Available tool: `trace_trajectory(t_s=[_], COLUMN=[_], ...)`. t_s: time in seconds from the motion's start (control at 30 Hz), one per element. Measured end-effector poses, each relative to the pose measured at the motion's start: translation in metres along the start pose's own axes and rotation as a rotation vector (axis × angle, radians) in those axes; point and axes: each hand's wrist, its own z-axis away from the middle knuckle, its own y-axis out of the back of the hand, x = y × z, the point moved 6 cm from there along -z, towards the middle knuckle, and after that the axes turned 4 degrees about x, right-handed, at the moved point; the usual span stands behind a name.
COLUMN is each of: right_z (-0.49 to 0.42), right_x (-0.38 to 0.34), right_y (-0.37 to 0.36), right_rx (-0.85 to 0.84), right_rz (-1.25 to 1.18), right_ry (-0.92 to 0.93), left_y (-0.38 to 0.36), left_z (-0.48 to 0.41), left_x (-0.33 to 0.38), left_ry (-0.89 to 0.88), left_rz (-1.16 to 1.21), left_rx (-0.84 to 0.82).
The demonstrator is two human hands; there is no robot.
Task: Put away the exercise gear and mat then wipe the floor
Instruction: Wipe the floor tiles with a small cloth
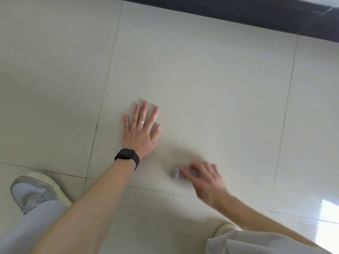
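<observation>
A: Left first?
B: Left hand (141, 129) flat on the floor (201, 79), centre frame, fingers spread, holding nothing. Looks like a brace.
A: Then?
B: Cloth (175, 173), a pale wad on the tile at lower centre. Right hand (203, 178) on top, blurred; can't tell grip from flat press.
A: Tip?
B: Probably flatten the wad, overlap strokes, and catch the specks (172, 194) by the grout line.
A: Hidden?
B: Gear and mat out of frame; cloth mostly covered.
</observation>
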Motion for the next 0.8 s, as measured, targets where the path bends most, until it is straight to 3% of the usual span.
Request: trace_trajectory(t_s=[0.07, 0.13, 0.2, 0.33, 0.4, 0.47, 0.6, 0.67, 0.73, 0.8], right_z=[0.042, 0.038, -0.007, -0.102, -0.105, -0.083, -0.022, -0.041, -0.096, -0.155], right_x=[-0.034, -0.029, 0.007, 0.109, 0.108, 0.063, -0.050, -0.043, -0.008, 0.049], right_y=[-0.009, -0.008, 0.002, 0.047, 0.048, 0.032, -0.015, -0.017, -0.008, 0.016], right_rx=[-0.128, -0.158, -0.064, 0.183, 0.214, 0.186, -0.141, -0.171, -0.058, 0.093], right_rz=[-0.023, -0.035, -0.001, 0.087, 0.077, 0.007, -0.083, -0.070, 0.056, 0.128], right_ry=[0.221, 0.283, 0.137, -0.418, -0.509, -0.371, 0.399, 0.578, 0.497, 0.133], left_y=[0.001, 0.002, 0.003, 0.004, 0.006, 0.009, 0.015, 0.016, 0.017, 0.019], left_z=[0.001, 0.001, 0.001, 0.001, 0.002, 0.003, 0.003, 0.000, -0.001, -0.001], left_x=[0.001, 0.003, 0.004, 0.004, 0.006, 0.008, 0.009, 0.003, -0.003, -0.007], left_ry=[-0.001, -0.008, 0.000, 0.038, 0.037, 0.039, 0.005, -0.014, -0.049, -0.087], left_rz=[-0.004, -0.014, -0.019, -0.005, -0.004, -0.008, -0.038, -0.075, -0.097, -0.092], left_rx=[-0.002, -0.002, -0.010, -0.086, -0.119, -0.140, -0.154, -0.172, -0.147, -0.114])
